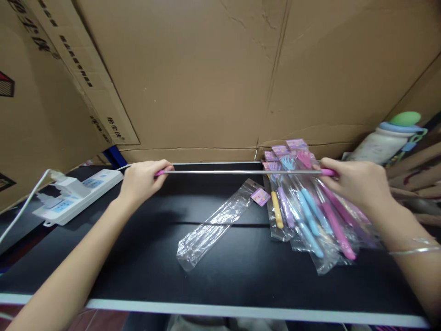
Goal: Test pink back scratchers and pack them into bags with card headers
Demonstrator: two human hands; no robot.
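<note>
Stretched level between my hands is a telescopic back scratcher, its thin metal rod drawn out long and its ends pink. My left hand is closed round one pink end, and the fingers of my right hand wrap the other, so the claw is hidden from sight. Below the rod, on the black table, lies a flat clear plastic sleeve with a small purple label card. Several bagged back scratchers with yellow, purple, blue and pink handles are fanned out under and beside my right hand.
At the left sits a white power strip with plugs and a cable. A bottle with a green-topped lid leans at the right. Cardboard walls close off the back and left; a pale edge strip runs along the table's front.
</note>
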